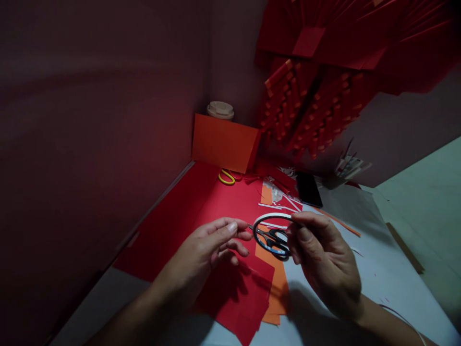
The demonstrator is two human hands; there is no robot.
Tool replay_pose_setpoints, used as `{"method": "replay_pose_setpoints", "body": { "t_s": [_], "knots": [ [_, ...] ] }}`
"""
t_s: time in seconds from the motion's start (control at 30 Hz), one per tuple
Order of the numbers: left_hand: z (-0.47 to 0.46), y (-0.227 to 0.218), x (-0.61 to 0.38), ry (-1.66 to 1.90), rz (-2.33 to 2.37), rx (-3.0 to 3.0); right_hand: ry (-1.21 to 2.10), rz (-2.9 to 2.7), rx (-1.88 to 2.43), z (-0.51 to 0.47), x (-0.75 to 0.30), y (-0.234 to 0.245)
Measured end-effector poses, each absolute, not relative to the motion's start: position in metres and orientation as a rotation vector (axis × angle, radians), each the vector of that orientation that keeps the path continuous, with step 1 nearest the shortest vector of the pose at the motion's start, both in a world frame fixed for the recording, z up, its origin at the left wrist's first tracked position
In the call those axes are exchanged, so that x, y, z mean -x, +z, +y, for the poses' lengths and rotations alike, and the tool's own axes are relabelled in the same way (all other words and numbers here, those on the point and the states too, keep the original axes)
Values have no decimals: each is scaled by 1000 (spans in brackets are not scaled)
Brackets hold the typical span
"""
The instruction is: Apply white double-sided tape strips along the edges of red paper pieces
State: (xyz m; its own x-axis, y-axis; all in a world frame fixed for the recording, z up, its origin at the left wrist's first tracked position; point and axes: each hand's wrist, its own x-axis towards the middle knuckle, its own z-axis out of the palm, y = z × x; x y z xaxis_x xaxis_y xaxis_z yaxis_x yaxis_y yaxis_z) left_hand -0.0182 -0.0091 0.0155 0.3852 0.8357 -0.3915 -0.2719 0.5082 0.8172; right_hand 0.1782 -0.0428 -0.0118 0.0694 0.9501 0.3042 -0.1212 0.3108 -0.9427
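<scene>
My right hand (pixel 324 259) pinches one end of a thin strip (pixel 270 217), white on top and dark beneath, which is bent into a loop. My left hand (pixel 212 245) has its thumb and forefinger closed on the strip's other, pointed end. Both hands hover above red paper sheets (pixel 216 202) and an orange sheet (pixel 277 288) on the white table. Black-handled scissors (pixel 272 240) sit just under the loop, against my right fingers. I cannot tell whether those fingers hold them.
Yellow-handled scissors (pixel 226 178) lie further back beside an upright orange card (pixel 223 142). A dark phone (pixel 309 189) and white paper trimmings (pixel 284 204) lie behind the hands. A red folded-paper decoration (pixel 317 105) hangs on the right wall. A dark wall closes the left side.
</scene>
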Motion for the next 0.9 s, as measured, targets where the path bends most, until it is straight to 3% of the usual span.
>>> {"method": "replay_pose_setpoints", "body": {
  "t_s": [0.57, 0.9],
  "knots": [
    [-10, 8, 21, 620, 809, -829, 1056, -1224, 904, -60, -174, -2],
    [-7, 10, 24, 886, 1011, -950, 1283, -1176, 1104, -44, -179, -10]
  ]
}}
